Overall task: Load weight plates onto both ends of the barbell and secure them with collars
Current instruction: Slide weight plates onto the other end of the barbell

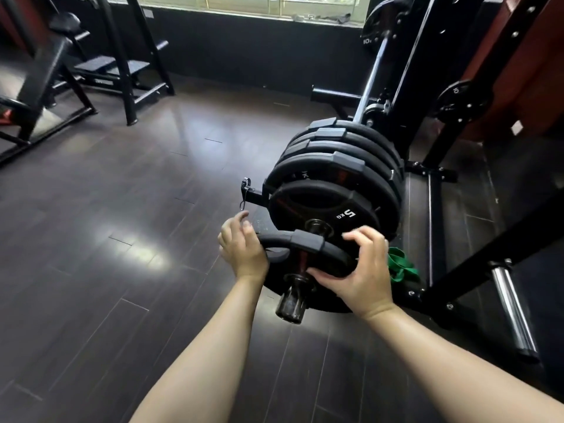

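At the near sleeve end [291,300], your left hand [244,248] and right hand [360,270] gripped the plate [308,248] rim, best kept square while sliding inward toward the stack [341,166].

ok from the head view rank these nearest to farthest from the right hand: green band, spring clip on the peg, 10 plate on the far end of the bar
1. Green band: on the floor just right of the right hand.
2. Spring clip: hanging on the peg, up and to the left, past the left hand.
3. 10 plate: far end of the bar, top of the view.
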